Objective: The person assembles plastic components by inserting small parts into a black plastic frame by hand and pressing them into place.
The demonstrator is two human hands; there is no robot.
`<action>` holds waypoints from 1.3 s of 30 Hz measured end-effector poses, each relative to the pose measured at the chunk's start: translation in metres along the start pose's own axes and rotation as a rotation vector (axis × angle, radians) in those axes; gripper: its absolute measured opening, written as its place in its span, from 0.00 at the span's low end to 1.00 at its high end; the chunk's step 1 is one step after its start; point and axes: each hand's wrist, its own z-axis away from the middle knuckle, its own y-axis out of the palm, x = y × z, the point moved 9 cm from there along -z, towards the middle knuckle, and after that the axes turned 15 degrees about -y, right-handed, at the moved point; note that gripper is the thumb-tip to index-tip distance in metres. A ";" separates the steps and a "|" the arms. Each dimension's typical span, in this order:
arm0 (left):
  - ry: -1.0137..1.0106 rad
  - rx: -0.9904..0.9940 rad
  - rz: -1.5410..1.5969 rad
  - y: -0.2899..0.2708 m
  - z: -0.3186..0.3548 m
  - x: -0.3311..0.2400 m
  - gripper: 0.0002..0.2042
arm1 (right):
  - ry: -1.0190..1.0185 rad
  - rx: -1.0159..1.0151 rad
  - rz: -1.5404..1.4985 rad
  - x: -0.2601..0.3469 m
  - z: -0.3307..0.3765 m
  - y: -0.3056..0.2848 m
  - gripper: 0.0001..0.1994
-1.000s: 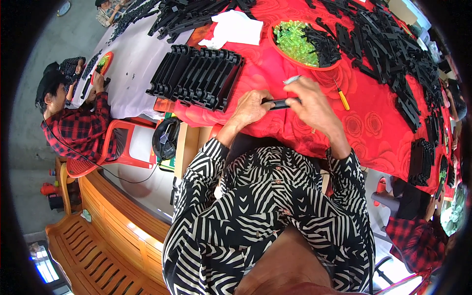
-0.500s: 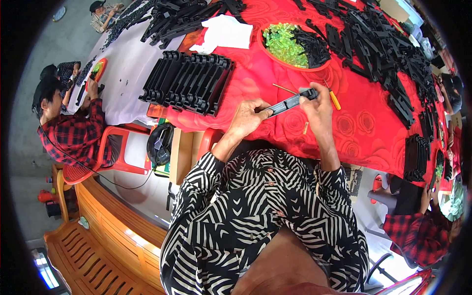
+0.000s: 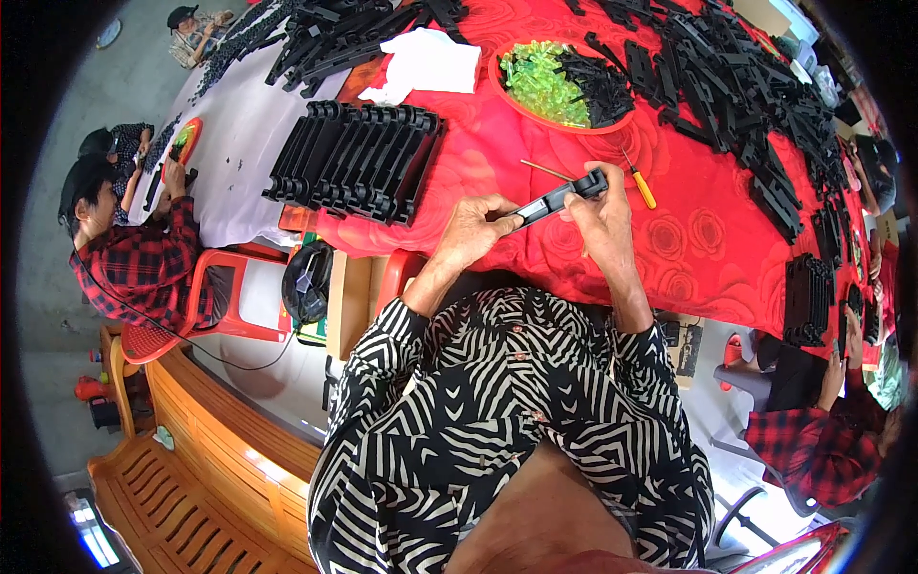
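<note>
Between both hands I hold a long black plastic part [image 3: 545, 205], tilted up toward the right, over the front of the red-covered table. My left hand [image 3: 475, 230] pinches its lower left end between thumb and fingers. My right hand [image 3: 604, 218] is wrapped round the upper right end, which has a rounded hook shape, with the thumb pressed on its face. Just beyond the part lies a thin brown stick [image 3: 547, 169]. A screwdriver with a yellow handle [image 3: 644, 189] rests to the right of my right hand.
An orange-rimmed basin [image 3: 574, 128] holds green clear pieces and small black pieces. Black parts stand in a row [image 3: 359, 163] at left; a loose heap [image 3: 741, 105] spreads at far right. A white cloth [image 3: 435, 63] lies behind. Co-workers sit at both sides; a wooden bench [image 3: 220, 430] is lower left.
The right hand has shifted slightly left and down along with its end of the part, its thumb moving down the face. The left hand keeps its pinch. The whole view has shifted slightly.
</note>
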 end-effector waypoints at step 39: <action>0.122 -0.197 0.096 -0.022 0.001 0.017 0.05 | -0.644 0.069 0.940 0.071 0.005 0.020 0.12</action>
